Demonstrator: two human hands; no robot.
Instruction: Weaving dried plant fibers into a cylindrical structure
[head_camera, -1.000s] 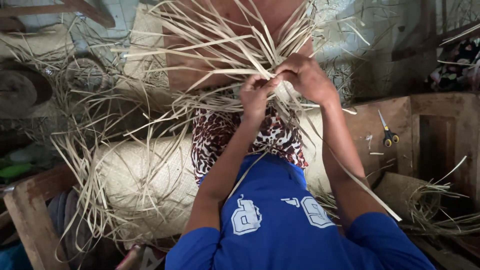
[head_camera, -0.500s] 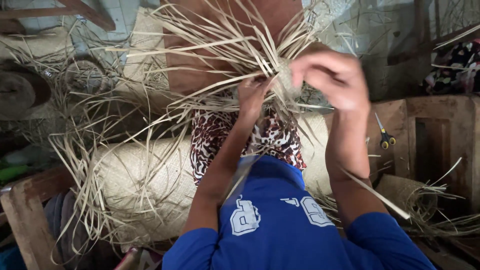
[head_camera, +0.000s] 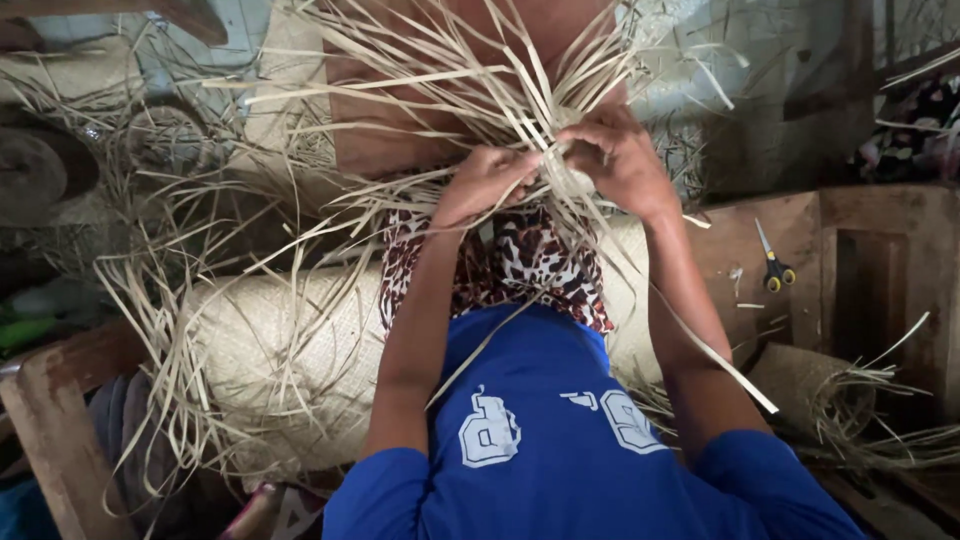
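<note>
- The left hand (head_camera: 487, 182) is curled shut, pinching pale straw strips (head_camera: 470, 90) at the point where they cross, just above the lap.
- The right hand (head_camera: 612, 160) is closed too, fingers bent around neighbouring strips of the same bundle; the two hands nearly touch.
- The loose strips fan up and outward from the hands; some trail down over the patterned cloth (head_camera: 520, 265) on the lap.
- A rolled woven mat (head_camera: 280, 360) lies across the lap, close under the forearms.
- More strips crowd the left; the room on the right is more open.
- Yellow-handled scissors (head_camera: 772, 265) lie on the wooden floor (head_camera: 735, 235) to the right, well apart from the hands.
</note>
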